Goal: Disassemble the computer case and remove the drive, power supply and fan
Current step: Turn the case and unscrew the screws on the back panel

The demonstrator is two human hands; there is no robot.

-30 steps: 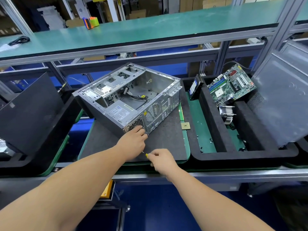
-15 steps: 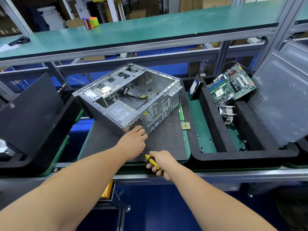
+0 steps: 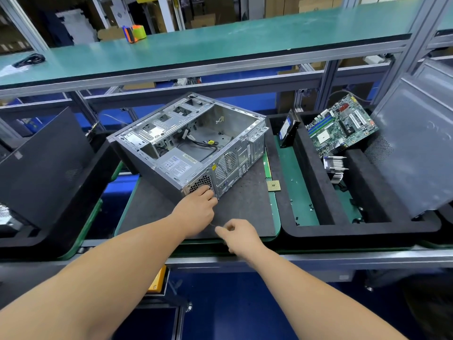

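The open grey computer case lies on its side on a dark mat. Its power supply sits in the near corner, with the round fan grille to the right of it. My left hand lies with bent fingers against the case's rear, just under the power supply's vent; its fingertips are hidden. My right hand grips a screwdriver, whose thin shaft runs under my left hand. A drive stands on edge in the black tray to the right.
In the same tray lean a green motherboard and a heatsink, with loose screws on its floor. A grey side panel leans at the far right. A CPU chip lies on the mat. A black panel stands on the left.
My right hand has turned on the screwdriver; the yellow handle that showed half a second ago is now hidden in its fist. My left hand stays against the case.
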